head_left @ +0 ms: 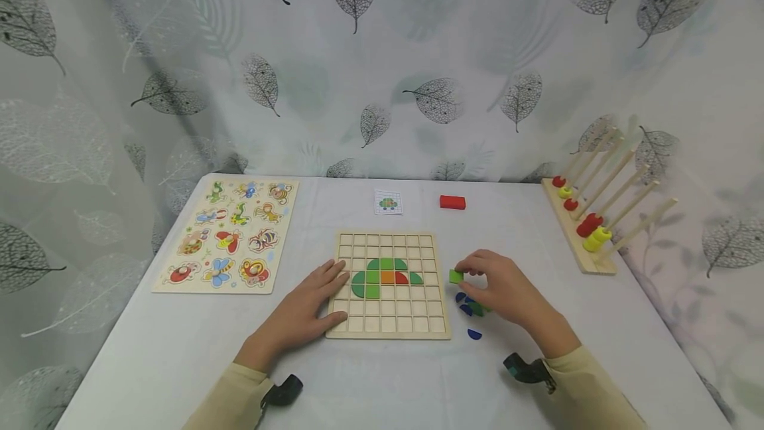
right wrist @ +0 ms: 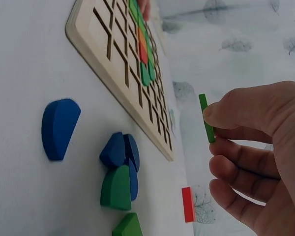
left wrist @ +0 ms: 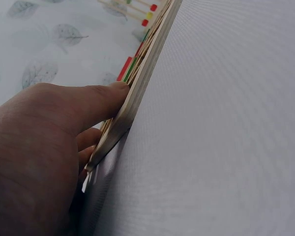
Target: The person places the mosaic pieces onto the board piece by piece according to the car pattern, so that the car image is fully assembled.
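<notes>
Left of the left hand (head_left: 304,309), there's an insect puzzle (head_left: 228,236) on the white table (head_left: 155,350), leaf-print curtain (head_left: 298,85) behind. That hand, fingers extended, rests on the grid board (head_left: 388,308), its cells holding green, orange and red tiles (head_left: 386,277). Just right, the right hand (head_left: 506,287) pinches a green square (head_left: 455,277), edge-on only in the right wrist view, blue pieces (right wrist: 61,129) by its thumb, bead rack (head_left: 572,223) well right.

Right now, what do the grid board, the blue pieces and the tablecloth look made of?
Grid board: probably bare wood, matte, judging by its pale tan colour and streaky edge.
Blue pieces: perhaps painted wood, matte, with even colour and thick edges; plastic is possible.
Tablecloth: seemingly dull white fabric; a fine weave shows up close.
</notes>
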`<state>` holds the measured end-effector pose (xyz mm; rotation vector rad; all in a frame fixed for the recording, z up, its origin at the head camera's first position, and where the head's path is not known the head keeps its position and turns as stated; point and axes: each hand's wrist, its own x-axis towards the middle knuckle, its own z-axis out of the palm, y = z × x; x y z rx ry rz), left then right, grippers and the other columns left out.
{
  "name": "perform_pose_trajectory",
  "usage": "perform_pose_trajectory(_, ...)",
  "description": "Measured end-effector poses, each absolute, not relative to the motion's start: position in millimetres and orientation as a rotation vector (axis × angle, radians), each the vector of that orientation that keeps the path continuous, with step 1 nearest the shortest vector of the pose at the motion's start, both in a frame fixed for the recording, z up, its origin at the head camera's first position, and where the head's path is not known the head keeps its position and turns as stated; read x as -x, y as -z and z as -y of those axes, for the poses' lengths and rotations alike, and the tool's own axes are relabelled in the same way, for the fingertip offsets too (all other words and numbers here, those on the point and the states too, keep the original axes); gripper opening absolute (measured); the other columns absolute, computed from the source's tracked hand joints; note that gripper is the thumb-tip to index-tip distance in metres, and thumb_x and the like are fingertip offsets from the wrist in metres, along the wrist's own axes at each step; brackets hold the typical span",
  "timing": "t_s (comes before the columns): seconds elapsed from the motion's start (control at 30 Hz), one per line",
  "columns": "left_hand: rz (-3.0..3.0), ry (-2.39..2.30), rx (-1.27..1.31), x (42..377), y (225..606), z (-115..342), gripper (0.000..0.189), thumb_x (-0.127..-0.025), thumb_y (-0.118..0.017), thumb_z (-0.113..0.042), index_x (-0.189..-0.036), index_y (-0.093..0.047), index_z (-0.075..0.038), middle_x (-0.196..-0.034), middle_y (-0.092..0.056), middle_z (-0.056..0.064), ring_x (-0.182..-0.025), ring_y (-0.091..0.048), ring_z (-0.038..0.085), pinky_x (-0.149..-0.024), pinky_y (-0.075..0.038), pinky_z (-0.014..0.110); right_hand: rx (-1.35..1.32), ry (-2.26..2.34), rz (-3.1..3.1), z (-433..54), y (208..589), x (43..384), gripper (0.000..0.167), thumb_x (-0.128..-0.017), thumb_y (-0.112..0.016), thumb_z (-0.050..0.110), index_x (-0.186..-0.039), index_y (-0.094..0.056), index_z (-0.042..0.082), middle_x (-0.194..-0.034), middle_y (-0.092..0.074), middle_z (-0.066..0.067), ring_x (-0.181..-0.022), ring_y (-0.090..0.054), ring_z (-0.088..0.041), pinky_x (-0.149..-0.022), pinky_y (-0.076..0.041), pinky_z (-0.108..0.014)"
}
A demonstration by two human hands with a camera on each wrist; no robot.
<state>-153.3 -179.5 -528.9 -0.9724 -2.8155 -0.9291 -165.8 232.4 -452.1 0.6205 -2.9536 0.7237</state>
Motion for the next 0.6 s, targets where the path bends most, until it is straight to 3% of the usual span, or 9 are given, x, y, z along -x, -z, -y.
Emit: perform_pose_trajectory(0.6,2.848,0.929,0.956,152.6,526.3,178.5,0.078,-0.101,-0.073,-0.047,-0.165,-0.048,-0.010,-0.176,-0.032,0.005,-0.164,-0.021,0.030,-0.127,-0.029,0.058,-0.703,-0.694,2.939,-218.0,451.3,169.5,0.025,-0.091,-0.090,0.016,-0.114,-0.081,0.016,-0.110,-0.072,0.005,-0.099,-0.066,-0.017,-0.087,-0.063,-0.040)
